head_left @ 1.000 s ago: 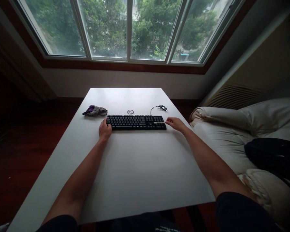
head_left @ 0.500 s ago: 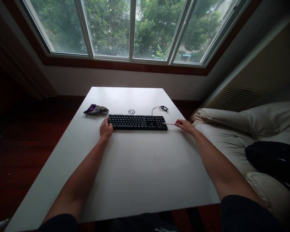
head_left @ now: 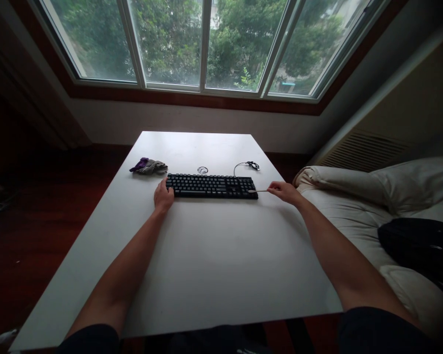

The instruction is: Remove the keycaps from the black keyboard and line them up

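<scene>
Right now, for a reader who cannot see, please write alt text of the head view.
The right hand holds a thin stick, tip over the right end of a black keyboard; the left hand grips its left end. Farther back on the table lie crumpled cloth, a round item and a cable.

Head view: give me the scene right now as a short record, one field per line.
left hand: gripping the left end of the black keyboard
right hand: holding a thin stick
stick tip: over the keyboard's right end; contact with keys cannot be told
beyond keyboard: purple and grey cloth at left, small round item mid, bundled cable at right
surface: white table
right side: pale couch
</scene>
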Available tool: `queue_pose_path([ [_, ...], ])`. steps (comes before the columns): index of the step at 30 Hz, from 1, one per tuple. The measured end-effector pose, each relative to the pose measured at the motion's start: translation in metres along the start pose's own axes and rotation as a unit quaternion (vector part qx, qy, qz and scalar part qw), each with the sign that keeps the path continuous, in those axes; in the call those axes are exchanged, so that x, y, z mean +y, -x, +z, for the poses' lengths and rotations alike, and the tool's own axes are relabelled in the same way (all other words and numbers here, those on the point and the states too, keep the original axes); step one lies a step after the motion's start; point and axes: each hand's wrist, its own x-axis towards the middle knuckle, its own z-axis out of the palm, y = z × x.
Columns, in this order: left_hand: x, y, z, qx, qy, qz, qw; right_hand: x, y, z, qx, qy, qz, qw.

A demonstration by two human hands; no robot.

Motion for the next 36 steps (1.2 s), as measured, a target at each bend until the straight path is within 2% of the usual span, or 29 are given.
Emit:
queue_pose_path([
  [7,0.000,0.000,0.000,-0.002,0.008,0.004,1.000,0.019,0.002,0.002,-0.026,-0.016,0.023,0.999],
  [13,0.002,0.001,0.000,-0.003,0.002,-0.003,1.000,-0.012,-0.016,0.026,-0.039,-0.018,-0.024,0.999],
  [17,0.001,0.001,0.000,-0.002,0.002,-0.001,1.000,-0.025,-0.022,0.030,-0.047,-0.008,-0.040,0.998],
  [29,-0.005,0.000,0.004,0.008,-0.007,0.010,1.000,0.026,-0.010,-0.002,-0.064,-0.014,0.022,0.998],
  [32,-0.004,0.000,0.004,0.009,-0.008,0.010,1.000,0.018,-0.015,0.001,-0.070,-0.023,0.019,0.997],
  [36,-0.002,0.001,0.003,0.005,-0.006,0.007,1.000,-0.010,-0.024,0.017,-0.077,-0.026,-0.012,0.997],
])
